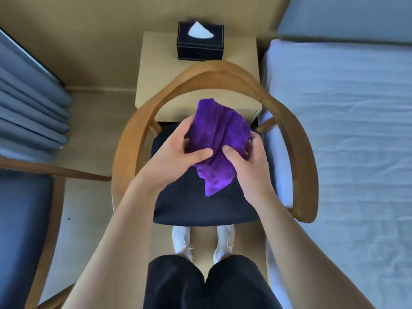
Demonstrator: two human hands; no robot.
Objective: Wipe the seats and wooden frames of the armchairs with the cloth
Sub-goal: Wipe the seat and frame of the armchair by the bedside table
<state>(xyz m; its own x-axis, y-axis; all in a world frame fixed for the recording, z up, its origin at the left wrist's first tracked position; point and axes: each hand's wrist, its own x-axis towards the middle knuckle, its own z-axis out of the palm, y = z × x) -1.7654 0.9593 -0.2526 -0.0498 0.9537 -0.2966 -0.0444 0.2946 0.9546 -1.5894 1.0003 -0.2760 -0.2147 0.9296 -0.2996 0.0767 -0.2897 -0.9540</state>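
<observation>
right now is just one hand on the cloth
No, the left hand and the right hand both grip the purple cloth.

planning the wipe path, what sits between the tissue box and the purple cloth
In the head view, the bare beige side table top and then the armchair's curved wooden back rail lie between the tissue box and the cloth.

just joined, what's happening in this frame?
A person stands over an armchair and holds a bunched purple cloth in both hands, left hand and right hand, above the dark seat. The cloth is not touching the seat or the wooden frame at this moment. A second armchair sits at the left, a tissue box on the side table behind.
</observation>
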